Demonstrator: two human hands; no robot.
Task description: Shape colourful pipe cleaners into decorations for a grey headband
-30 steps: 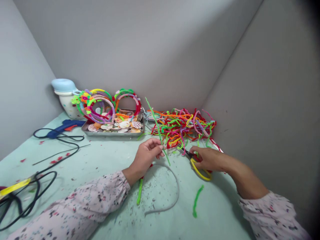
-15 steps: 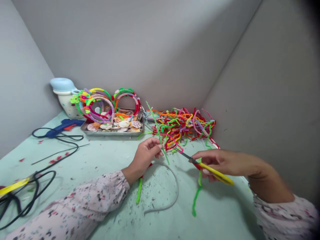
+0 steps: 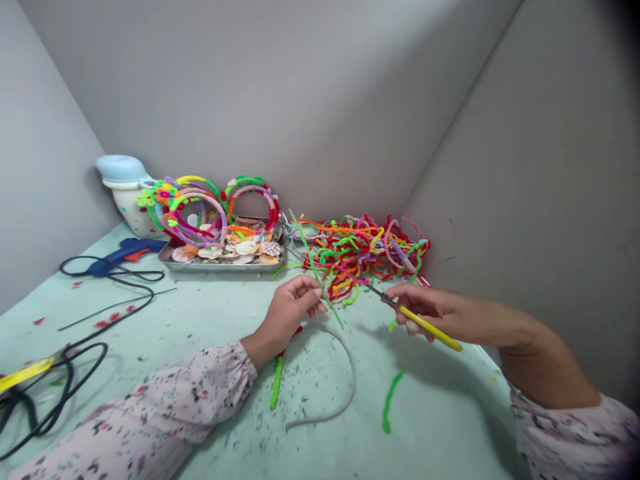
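Note:
My left hand [image 3: 290, 312] pinches a long green pipe cleaner [image 3: 311, 260] that slants up toward the back. My right hand [image 3: 435, 310] grips yellow-handled scissors [image 3: 420, 322], lifted off the table, their dark blades pointing left toward the green pipe cleaner. Beneath my hands a plain grey headband [image 3: 335, 373] lies on the pale green table [image 3: 210, 313]. Two short green pipe cleaner pieces lie nearby, one [image 3: 276, 381] by my left wrist, the other [image 3: 390, 400] below my right hand.
A tangled heap of coloured pipe cleaners [image 3: 365, 257] fills the back corner. A metal tray [image 3: 220, 263] holds shells and decorated headbands [image 3: 200, 210]. A blue glue gun [image 3: 125, 253] with black cable [image 3: 75, 347], a white-and-blue pot [image 3: 125, 193] and grey walls surround.
My right hand has picked the scissors up off the table and raised them, blades now aimed at the green pipe cleaner. My left hand has barely moved.

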